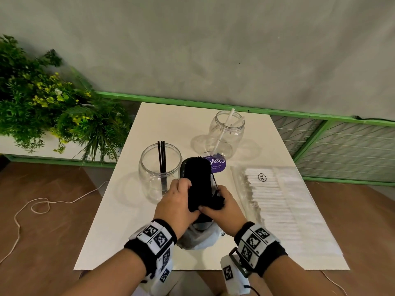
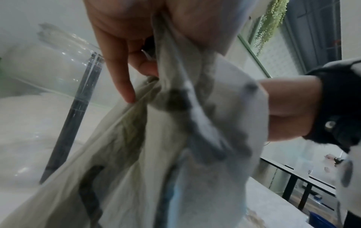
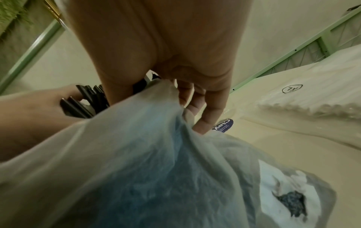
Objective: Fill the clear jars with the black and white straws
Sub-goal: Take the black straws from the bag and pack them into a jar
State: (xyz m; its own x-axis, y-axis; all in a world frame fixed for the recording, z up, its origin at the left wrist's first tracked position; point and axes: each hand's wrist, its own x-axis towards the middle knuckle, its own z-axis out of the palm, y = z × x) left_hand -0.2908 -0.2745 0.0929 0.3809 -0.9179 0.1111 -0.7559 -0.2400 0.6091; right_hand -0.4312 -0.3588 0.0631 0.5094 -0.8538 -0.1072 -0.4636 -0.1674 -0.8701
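Observation:
Two clear jars stand on the white board. The near left jar (image 1: 159,170) holds a few black straws (image 1: 161,157); the far right jar (image 1: 227,133) holds white straws (image 1: 224,130). Over the board's middle both hands hold a thick bundle of black straws (image 1: 197,184) in a thin plastic bag (image 1: 197,236). My left hand (image 1: 179,198) grips the bundle's left side. My right hand (image 1: 220,207) pinches its near end, bag plastic (image 3: 156,138) bunched under the fingers. Black straw ends (image 3: 82,104) show in the right wrist view. A clear pack of white straws (image 1: 284,201) lies at the right.
A purple round label (image 1: 214,164) lies behind the bundle. Green plants (image 1: 42,99) and a green metal rail (image 1: 192,102) border the board's far and left sides. A white cord (image 1: 38,207) trails over the brown floor at left.

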